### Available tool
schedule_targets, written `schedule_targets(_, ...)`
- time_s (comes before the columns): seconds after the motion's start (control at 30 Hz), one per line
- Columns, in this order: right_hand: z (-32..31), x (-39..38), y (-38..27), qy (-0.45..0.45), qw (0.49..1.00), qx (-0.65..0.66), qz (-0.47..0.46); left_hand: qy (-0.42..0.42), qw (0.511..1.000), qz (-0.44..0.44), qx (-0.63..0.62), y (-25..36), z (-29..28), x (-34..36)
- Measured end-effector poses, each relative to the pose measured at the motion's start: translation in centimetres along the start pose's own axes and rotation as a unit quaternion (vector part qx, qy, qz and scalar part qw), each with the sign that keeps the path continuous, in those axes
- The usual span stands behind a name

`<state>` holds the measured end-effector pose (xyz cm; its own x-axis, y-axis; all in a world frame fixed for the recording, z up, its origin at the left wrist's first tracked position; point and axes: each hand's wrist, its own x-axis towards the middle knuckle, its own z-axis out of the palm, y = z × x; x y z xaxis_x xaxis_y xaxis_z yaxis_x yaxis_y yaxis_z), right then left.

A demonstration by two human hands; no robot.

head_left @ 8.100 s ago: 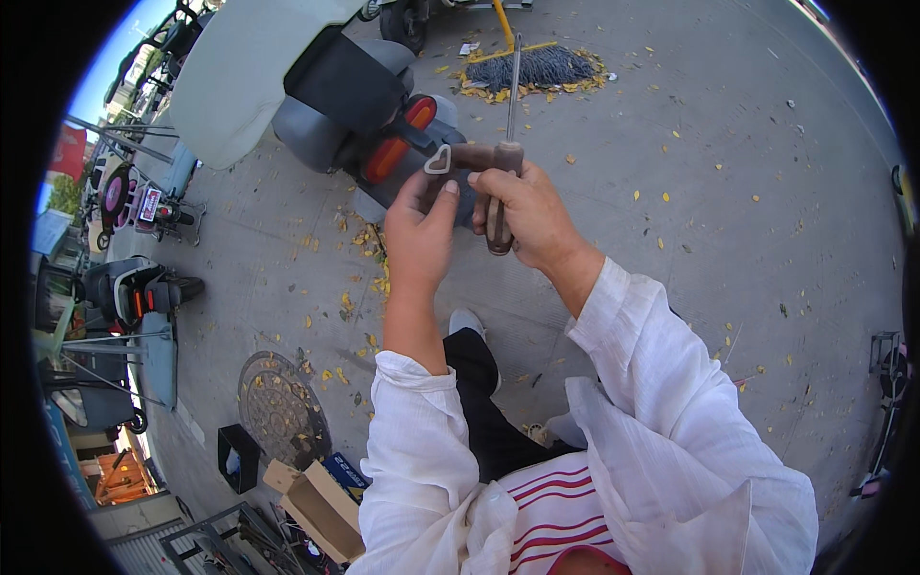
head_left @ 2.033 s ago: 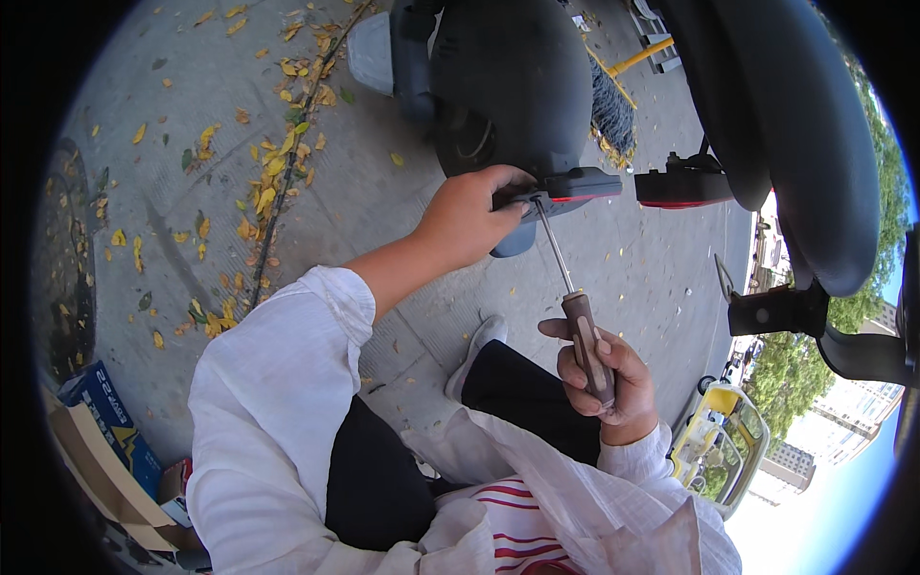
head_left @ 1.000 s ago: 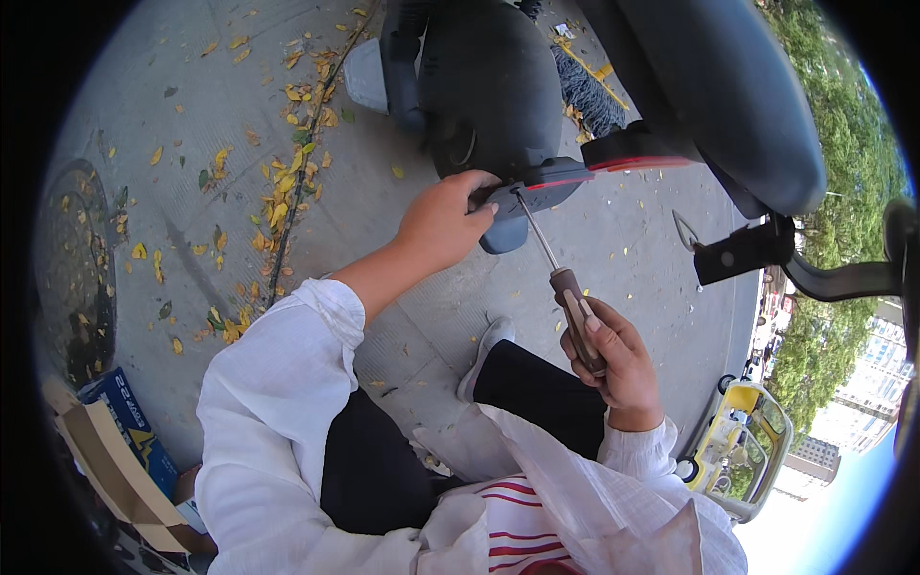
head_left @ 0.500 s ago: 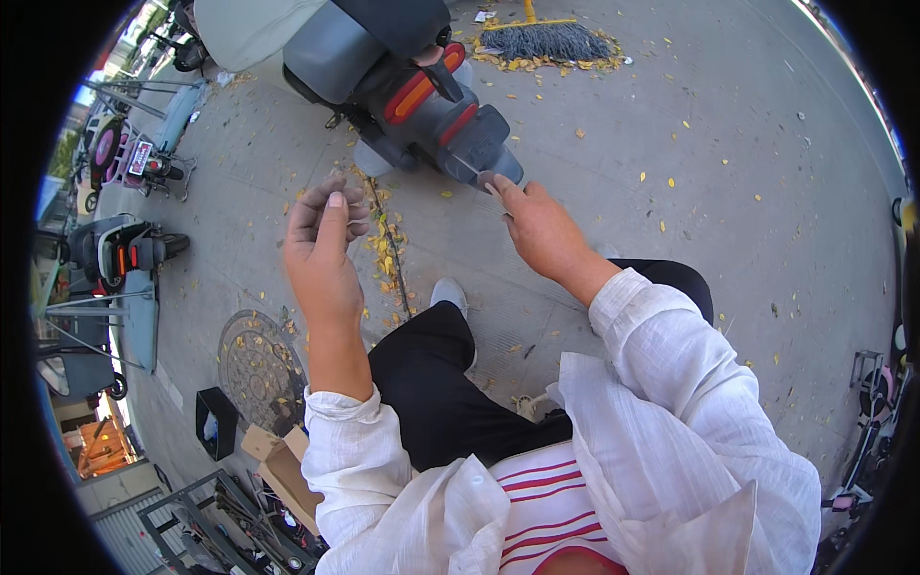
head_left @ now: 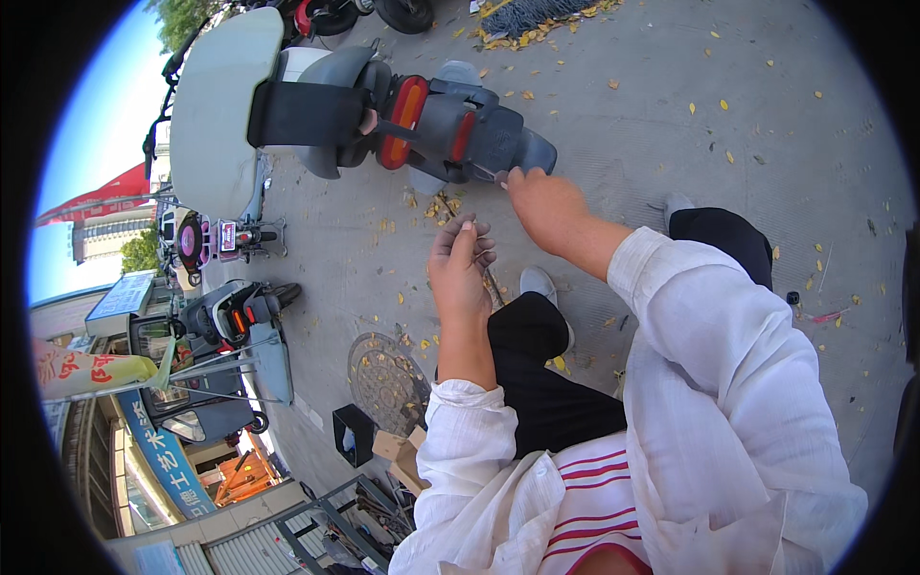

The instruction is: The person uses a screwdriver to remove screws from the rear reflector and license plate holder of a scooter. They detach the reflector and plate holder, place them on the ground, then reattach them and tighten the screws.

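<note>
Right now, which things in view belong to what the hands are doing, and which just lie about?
In use: scooter; screwdriver, mostly hidden in the right hand; left hand, contents unclear.
Lying about: mop; black box; cardboard box; yellow leaves.

Tool (head_left: 502,178) in right hand (head_left: 548,209) mostly hidden, perhaps screwdriver; mop head (head_left: 535,14) cut off above.

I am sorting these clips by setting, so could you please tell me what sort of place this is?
Probably a paved roadside outside shops: a round manhole cover is set in the ground, a dark scooter stands parked, and a blue signboard shows at left.
</note>
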<state>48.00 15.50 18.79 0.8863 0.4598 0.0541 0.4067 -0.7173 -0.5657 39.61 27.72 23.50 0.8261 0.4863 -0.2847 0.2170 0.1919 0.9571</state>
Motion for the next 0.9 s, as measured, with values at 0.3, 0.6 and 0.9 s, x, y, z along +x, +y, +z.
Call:
schedule_targets(0.3, -0.3, 3.3, 0.9, -0.158, 0.852, 0.453, 0.211, -0.01, 0.999, -0.011, 0.045, -0.8, 1.9, 1.0)
schedule_targets(0.6, -2.2, 1.7, 0.3, -0.141, 0.984, 0.098, 0.046, 0.05, 0.986, 0.156, -0.017, 1.7, 3.9, 3.6)
schedule_targets(0.9, -3.0, 2.3, -0.8, -0.174, 0.984, 0.015, 0.024, 0.072, 0.952, 0.266, -0.133, 5.9, 5.6, 6.8)
